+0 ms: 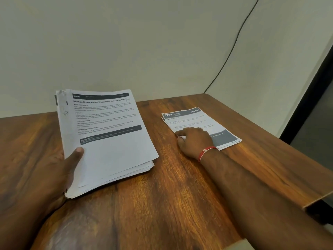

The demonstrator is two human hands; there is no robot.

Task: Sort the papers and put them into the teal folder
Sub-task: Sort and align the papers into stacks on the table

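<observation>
My left hand (59, 170) grips a thick stack of printed papers (111, 148) by its near-left corner, thumb on top, holding it tilted above the wooden table (162, 204). The top sheet is headed "2940 Kitchen Consumables Restocking and Organization". To the right, a small pile of sheets (194, 121) headed "2762" lies flat on the table. My right hand (193, 140) rests on its near-left edge, fingers curled down on the paper; a red thread band circles the wrist. No teal folder is in view.
The table's right edge (288, 147) drops off beside the small pile, with a dark door frame (317, 83) beyond. A black cable (232, 49) runs down the pale wall behind the table's far corner.
</observation>
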